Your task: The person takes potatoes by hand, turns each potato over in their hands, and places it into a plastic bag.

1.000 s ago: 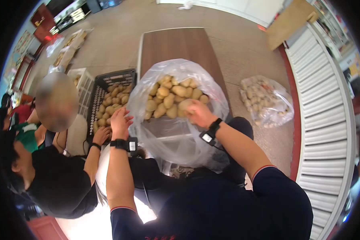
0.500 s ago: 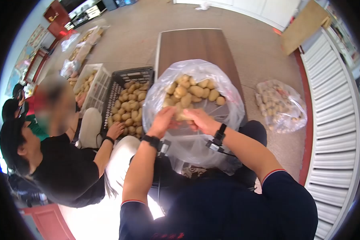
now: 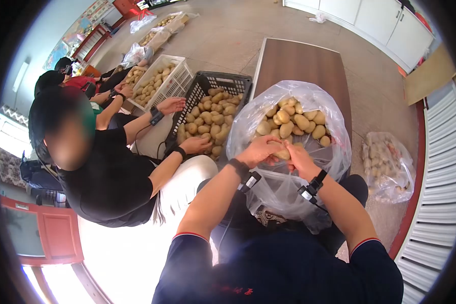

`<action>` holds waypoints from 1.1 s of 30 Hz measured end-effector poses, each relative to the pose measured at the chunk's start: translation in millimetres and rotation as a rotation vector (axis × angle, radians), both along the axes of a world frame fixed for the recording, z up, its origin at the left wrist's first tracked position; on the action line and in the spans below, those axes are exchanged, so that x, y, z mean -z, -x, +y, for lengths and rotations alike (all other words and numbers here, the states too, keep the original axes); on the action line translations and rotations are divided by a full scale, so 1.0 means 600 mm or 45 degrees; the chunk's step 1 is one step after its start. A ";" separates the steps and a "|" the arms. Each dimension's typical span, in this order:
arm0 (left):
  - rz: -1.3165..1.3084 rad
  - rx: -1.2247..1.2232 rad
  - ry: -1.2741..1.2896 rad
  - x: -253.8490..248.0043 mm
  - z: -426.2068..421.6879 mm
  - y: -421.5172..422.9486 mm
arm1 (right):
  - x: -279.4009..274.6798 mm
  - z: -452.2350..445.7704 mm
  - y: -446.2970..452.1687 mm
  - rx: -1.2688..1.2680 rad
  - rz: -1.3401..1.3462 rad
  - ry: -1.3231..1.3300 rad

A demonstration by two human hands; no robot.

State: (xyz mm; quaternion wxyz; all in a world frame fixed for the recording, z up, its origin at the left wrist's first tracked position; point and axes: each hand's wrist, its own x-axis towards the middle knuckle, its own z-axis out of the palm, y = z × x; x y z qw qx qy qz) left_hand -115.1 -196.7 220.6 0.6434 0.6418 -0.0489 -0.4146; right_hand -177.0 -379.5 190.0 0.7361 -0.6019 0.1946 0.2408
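My left hand [image 3: 261,151] curls its fingers round a potato [image 3: 282,153] over the near side of a clear plastic bag. From the other side my right hand [image 3: 301,159] grips the same potato, its fingers partly hidden. Beyond my hands, a pile of yellow-brown potatoes [image 3: 301,120] lies inside the wide-open plastic bag [image 3: 337,114]. This bag rests on a brown wooden table [image 3: 300,61], its near edge hanging toward my lap.
Left of the table stands a black crate [image 3: 223,77] of potatoes, with a co-worker's hand [image 3: 195,146] on them and another raised above. Past it is a white crate [image 3: 180,83] of potatoes. On the floor at right lies a filled bag [image 3: 387,164].
The view has turned left, so everything sits further right. Both my hands remain together on a potato. The co-worker beside me now has one hand lifted over the black crate.
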 end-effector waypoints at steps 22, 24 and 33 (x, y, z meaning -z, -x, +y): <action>0.076 -0.855 0.298 0.020 0.079 -0.065 | 0.143 -0.126 0.054 -0.018 -0.568 1.419; 0.091 -0.868 0.328 0.025 0.093 -0.075 | 0.131 -0.115 0.063 -0.178 -0.451 1.497; -0.439 -0.906 0.130 0.184 0.234 -0.125 | 0.143 -0.117 0.058 -0.058 -0.418 1.396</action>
